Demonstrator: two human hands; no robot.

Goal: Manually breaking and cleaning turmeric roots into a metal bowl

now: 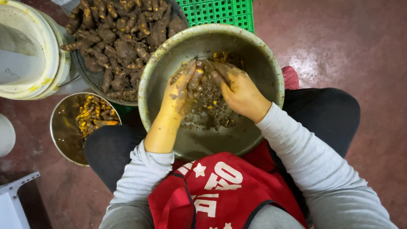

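A: What takes up the most room?

B: The reddish-brown floor (339, 51), and on it the person, seated, with a red apron (220, 191) over grey sleeves and dark trousers. Next in size is the big metal basin (254, 55) resting on the lap, its bottom strewn with muddy peelings and scraps.

A: And beyond the basin?

B: A wide pan heaped with unpeeled brown roots (123, 42), touching the basin's far left rim. Left of that stands a white bucket (46, 51) stained yellow, and behind the basin a green plastic crate (220, 12). Near the left knee sits a smaller steel bowl (63, 127) holding peeled orange-yellow pieces (93, 114).

A: The hands?

B: Both are inside the basin, smeared with mud and yellow. The left hand (176, 95) has its fingers curled around a small root (196, 78) held over the middle of the basin. The right hand (239, 91) meets it from the other side, fingers bent and pressed to the same root; I cannot tell whether it holds a blade.
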